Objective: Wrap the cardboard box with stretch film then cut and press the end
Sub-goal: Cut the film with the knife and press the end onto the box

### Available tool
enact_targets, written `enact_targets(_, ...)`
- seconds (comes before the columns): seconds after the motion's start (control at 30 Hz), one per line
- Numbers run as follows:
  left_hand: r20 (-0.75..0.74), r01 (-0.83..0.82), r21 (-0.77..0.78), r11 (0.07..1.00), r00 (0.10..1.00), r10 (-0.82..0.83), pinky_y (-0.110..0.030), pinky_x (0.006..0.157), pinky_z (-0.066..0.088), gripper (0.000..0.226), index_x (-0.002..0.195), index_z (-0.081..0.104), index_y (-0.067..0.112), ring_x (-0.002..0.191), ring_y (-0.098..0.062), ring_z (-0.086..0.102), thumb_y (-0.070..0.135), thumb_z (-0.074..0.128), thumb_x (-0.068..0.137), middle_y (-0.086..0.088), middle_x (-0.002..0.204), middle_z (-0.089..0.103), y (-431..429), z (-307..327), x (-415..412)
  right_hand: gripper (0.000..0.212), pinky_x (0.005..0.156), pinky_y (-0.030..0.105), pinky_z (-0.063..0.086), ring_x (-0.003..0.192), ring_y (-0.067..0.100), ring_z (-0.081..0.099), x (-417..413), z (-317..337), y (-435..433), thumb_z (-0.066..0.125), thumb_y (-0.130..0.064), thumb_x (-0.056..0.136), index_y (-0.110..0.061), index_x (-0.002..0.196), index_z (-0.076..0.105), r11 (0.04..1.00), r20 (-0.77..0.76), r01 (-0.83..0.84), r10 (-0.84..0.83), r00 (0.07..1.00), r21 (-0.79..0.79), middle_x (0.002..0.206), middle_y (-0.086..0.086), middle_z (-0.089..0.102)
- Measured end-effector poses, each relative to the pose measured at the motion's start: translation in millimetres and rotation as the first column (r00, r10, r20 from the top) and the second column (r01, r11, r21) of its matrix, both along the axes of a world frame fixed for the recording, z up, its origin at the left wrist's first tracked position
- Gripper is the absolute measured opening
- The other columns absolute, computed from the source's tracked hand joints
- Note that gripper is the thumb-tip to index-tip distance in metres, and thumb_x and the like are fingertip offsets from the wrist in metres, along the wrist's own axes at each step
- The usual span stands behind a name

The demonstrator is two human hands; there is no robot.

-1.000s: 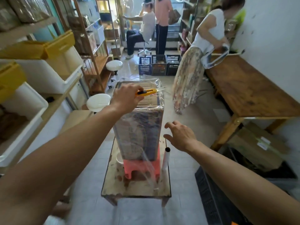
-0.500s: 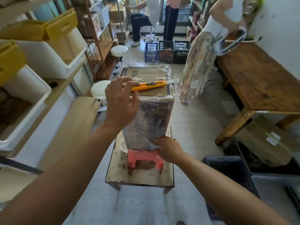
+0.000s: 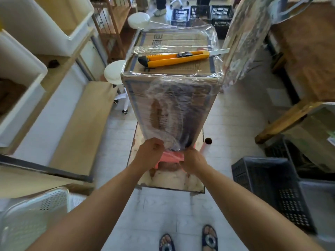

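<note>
Tall brown cardboard box (image 3: 168,109) stands upright, centre frame, long axis vertical; left hand (image 3: 149,153) and right hand (image 3: 194,161) pinch clear stretch film (image 3: 174,143) at its base.

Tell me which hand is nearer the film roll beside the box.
Right. The right hand sits just left of the film roll, at the cardboard box's base; the left hand grips stretch film farther left.
</note>
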State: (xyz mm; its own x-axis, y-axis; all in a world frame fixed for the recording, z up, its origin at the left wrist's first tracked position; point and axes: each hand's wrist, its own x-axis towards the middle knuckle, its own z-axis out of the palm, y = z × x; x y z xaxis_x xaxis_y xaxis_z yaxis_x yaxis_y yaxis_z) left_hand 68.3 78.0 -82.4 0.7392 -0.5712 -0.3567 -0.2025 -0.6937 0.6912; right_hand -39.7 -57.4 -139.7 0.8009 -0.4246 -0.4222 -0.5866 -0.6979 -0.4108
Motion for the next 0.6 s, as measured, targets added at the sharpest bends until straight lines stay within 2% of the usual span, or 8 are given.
enact_targets(0.07,-0.19,-0.09,-0.015,0.996,0.978,0.086,-0.045,0.097,0.051,0.02,0.102,0.071,0.003,0.104,-0.035,0.064,0.016,0.057,0.094,-0.016,0.111,0.07,-12.8,-13.3,-2.5,0.024,0.076,0.032,0.058,0.09,0.023,0.068,-2.1,-6.5,-0.4,0.06,-0.02,0.093,-0.019,0.117,0.065,0.998,0.018,0.009,-0.008,1.0,-0.055,0.11,0.006,0.07)
enact_targets(0.1,-0.255,-0.131,-0.018,0.991,0.959,0.122,-0.047,0.098,0.05,0.018,0.096,0.071,0.005,0.105,-0.036,0.064,0.019,0.06,0.093,-0.018,0.111,0.07,-17.7,-18.1,-4.7,0.021,0.075,0.03,0.056,0.09,0.022,0.068,-5.6,-6.1,0.2,0.06,-0.022,0.094,-0.016,0.113,0.067,0.996,0.044,-0.006,0.01,0.999,-0.089,0.108,0.005,0.07)
enact_targets(0.17,-0.349,-0.216,-0.03,0.976,0.917,0.193,-0.041,0.093,0.053,0.018,0.083,0.068,0.017,0.102,-0.035,0.066,0.033,0.066,0.091,-0.017,0.108,0.071,-25.3,-23.4,-12.9,0.018,0.074,0.03,0.051,0.09,0.023,0.067,-17.0,-1.2,3.1,0.06,-0.024,0.095,-0.014,0.103,0.072,0.989,0.096,-0.07,0.083,0.992,-0.129,0.105,0.004,0.069)
enact_targets(0.27,-0.368,-0.314,-0.065,0.947,0.89,0.27,-0.037,0.072,0.053,0.028,0.074,0.063,0.023,0.092,-0.033,0.071,0.048,0.071,0.085,-0.016,0.097,0.075,-37.3,-26.4,-28.2,0.015,0.063,0.036,0.048,0.08,0.029,0.065,-34.7,10.8,10.5,0.054,-0.014,0.096,-0.008,0.087,0.065,0.977,0.173,-0.138,0.166,0.971,-0.164,0.094,0.008,0.068)
enact_targets(0.37,-0.356,-0.341,-0.055,0.938,0.885,0.301,-0.038,0.069,0.055,0.032,0.072,0.06,0.022,0.086,-0.032,0.073,0.05,0.071,0.084,-0.015,0.091,0.076,-45.5,-22.0,-38.0,0.014,0.056,0.036,0.038,0.066,0.029,0.057,-48.8,16.6,12.8,0.053,-0.006,0.095,-0.012,0.082,0.054,0.982,0.266,-0.091,0.133,0.955,-0.165,0.086,0.011,0.065)
enact_targets(0.47,-0.313,-0.348,-0.022,0.937,0.893,0.324,-0.037,0.062,0.061,0.038,0.073,0.066,0.014,0.073,-0.029,0.074,0.05,0.068,0.084,-0.011,0.081,0.075,-47.0,-18.2,-41.9,0.019,0.057,0.039,0.047,0.065,0.025,0.055,-61.9,18.6,13.6,0.054,-0.004,0.09,-0.018,0.097,0.045,0.997,0.278,-0.003,0.026,0.96,-0.083,0.082,0.003,0.057)
enact_targets(0.53,-0.346,-0.398,-0.002,0.917,0.861,0.373,-0.045,0.059,0.062,0.032,0.087,0.068,0.007,0.063,-0.028,0.073,0.039,0.062,0.088,-0.011,0.073,0.074,-43.4,-19.5,-43.2,0.038,0.06,0.042,0.051,0.066,0.026,0.055,-67.4,16.9,15.1,0.057,-0.003,0.086,-0.019,0.117,0.04,0.999,0.269,0.033,-0.029,0.963,-0.009,0.081,-0.003,0.052)
enact_targets(0.6,-0.355,-0.412,0.02,0.911,0.849,0.392,-0.046,0.061,0.063,0.031,0.091,0.069,0.004,0.059,-0.028,0.073,0.033,0.057,0.091,-0.012,0.069,0.074,-38.0,-19.2,-44.9,0.045,0.069,0.043,0.055,0.074,0.025,0.06,-70.0,16.4,15.8,0.059,-0.006,0.087,-0.019,0.126,0.043,0.999,0.26,0.04,-0.045,0.965,0.025,0.087,-0.002,0.059)
